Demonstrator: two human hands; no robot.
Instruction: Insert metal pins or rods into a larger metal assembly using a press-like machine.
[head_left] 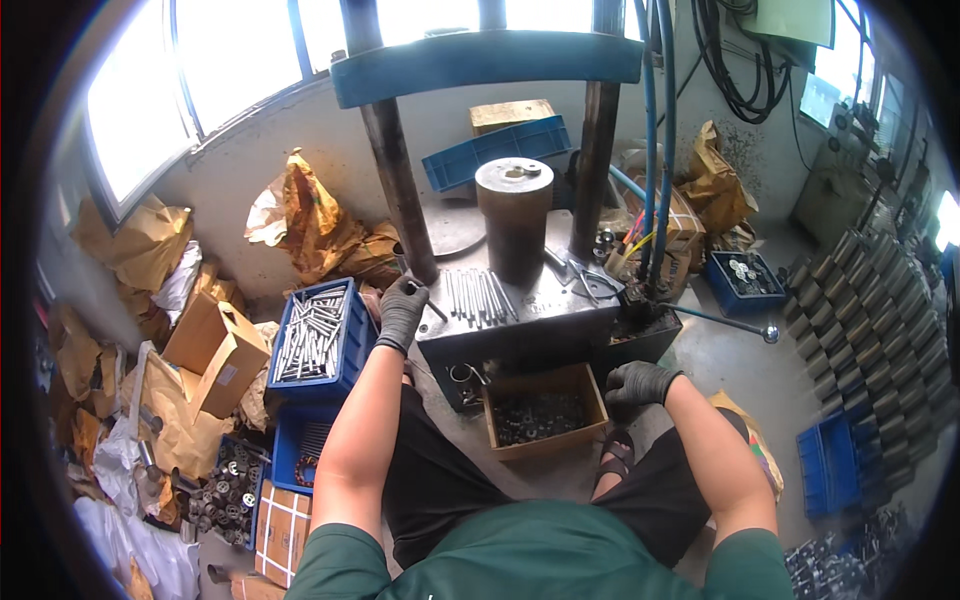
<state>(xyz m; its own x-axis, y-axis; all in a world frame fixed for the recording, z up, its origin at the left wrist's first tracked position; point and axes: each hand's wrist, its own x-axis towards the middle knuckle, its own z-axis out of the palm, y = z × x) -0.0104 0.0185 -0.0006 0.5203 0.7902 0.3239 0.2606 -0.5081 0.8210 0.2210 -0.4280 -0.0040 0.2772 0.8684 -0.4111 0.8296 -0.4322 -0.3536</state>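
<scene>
My left hand (403, 312), in a dark grey glove, is closed at the left edge of the press table (560, 318). A slim metal rod (436, 311) slants out from its fingers over the tabletop. Beside it lies a row of similar bright rods (480, 297), in front of a thick upright steel cylinder (515, 220). My right hand (643, 384), gloved alike, is curled above my right leg, to the right of a wooden box (546, 452) of small dark parts. Whatever its fingers may hold is hidden.
A blue crate (352, 345) of loose rods stands left of the table. Posts and a blue crossbeam (490, 72) rise over it. A lever with a ball end (770, 333) juts out at right. Stacked dark cylinders (870, 340) fill the right side; cartons (222, 350) crowd the left.
</scene>
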